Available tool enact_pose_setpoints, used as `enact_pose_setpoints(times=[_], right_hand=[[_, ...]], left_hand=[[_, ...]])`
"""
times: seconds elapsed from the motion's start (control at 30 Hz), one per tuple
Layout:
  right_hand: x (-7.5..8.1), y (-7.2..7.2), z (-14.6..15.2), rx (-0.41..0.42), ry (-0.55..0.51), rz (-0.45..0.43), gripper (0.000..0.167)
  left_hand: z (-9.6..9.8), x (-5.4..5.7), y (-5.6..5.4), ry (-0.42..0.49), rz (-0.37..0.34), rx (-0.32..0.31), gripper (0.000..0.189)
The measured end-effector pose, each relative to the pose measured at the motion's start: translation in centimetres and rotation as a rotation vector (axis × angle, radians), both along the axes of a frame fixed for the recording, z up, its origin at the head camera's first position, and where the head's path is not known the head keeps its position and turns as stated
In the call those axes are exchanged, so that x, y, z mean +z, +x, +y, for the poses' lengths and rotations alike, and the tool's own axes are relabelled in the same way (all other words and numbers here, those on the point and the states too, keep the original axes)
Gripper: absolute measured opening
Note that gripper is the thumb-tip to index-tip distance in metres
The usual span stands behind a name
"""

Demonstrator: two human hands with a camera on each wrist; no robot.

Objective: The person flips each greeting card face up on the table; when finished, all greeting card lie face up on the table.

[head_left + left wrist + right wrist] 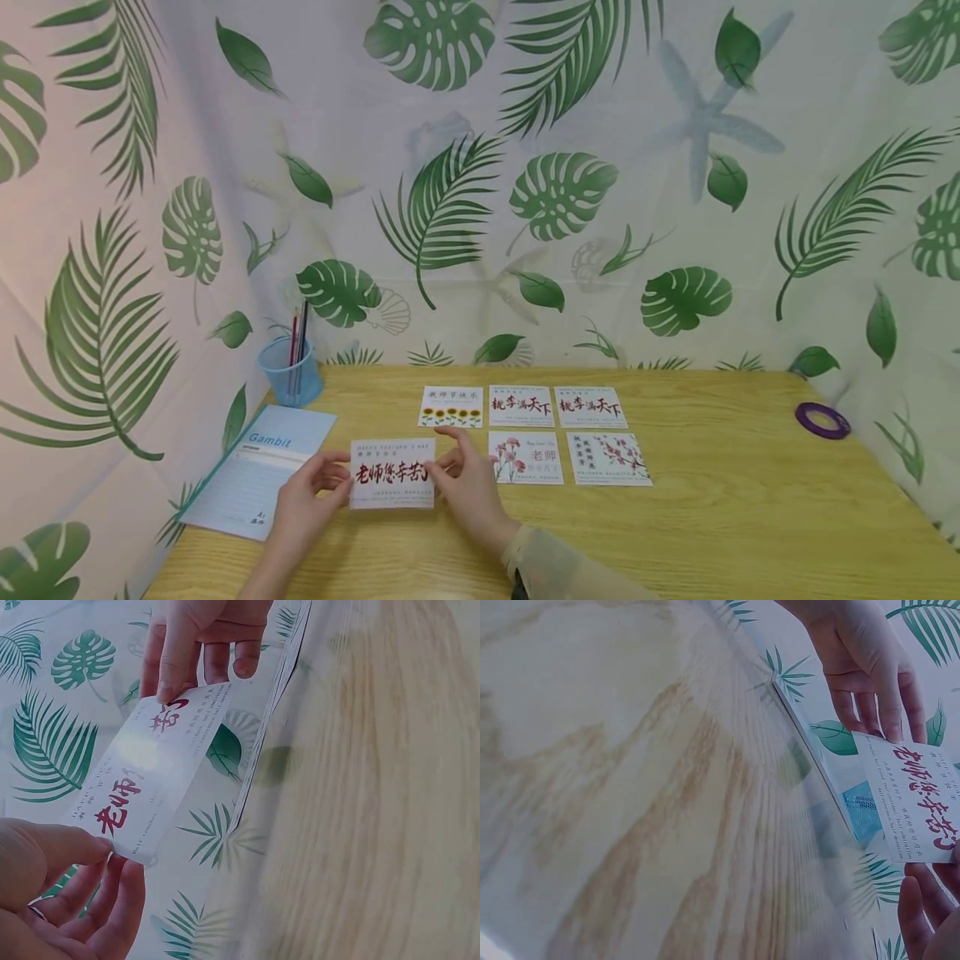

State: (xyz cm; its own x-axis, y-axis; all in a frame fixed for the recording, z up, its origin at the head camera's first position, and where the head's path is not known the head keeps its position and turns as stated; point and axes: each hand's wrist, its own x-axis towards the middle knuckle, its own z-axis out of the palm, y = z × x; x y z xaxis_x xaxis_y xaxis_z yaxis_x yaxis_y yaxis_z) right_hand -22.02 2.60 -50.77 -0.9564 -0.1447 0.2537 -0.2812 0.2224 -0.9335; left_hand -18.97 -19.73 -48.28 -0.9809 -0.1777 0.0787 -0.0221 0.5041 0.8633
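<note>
Between both hands is a white card [392, 492] with large red Chinese lettering, tilted up toward the head camera. My left hand [309, 500] pinches its left edge between thumb and fingers. The right hand [471, 492] pinches the opposite edge, its thumb lying over the front. In the left wrist view the card [169, 757] spans the two hands, with a bright glare on its middle. The right wrist view shows the card [911, 799] with its lettering facing the camera. Just beyond the right hand lies a card with pink flowers [528, 467], partly covered by the fingers.
Behind, a sunflower card [450, 393] and two red-lettered cards [521, 398] form a row; a blossom card [611, 471] lies in front. A blue notebook [277, 442] and blue pen cup [292, 375] stand left. A purple tape ring [806, 421] is at the far right.
</note>
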Motion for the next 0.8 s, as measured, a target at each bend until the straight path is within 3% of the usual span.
enact_pose_setpoints(times=[0.37,0.8], right_hand=[[0.1,-0.6,0.8,-0.065,-0.083,-0.122,0.036],[-0.8,-1.3,2.4,-0.131,0.081,-0.07,0.047]], left_hand=[[1.3,-0.2,-1.1,0.044,0.014,0.006,0.037],[3.2,-1.0,-2.3,0.018,0.018,-0.031,0.042]])
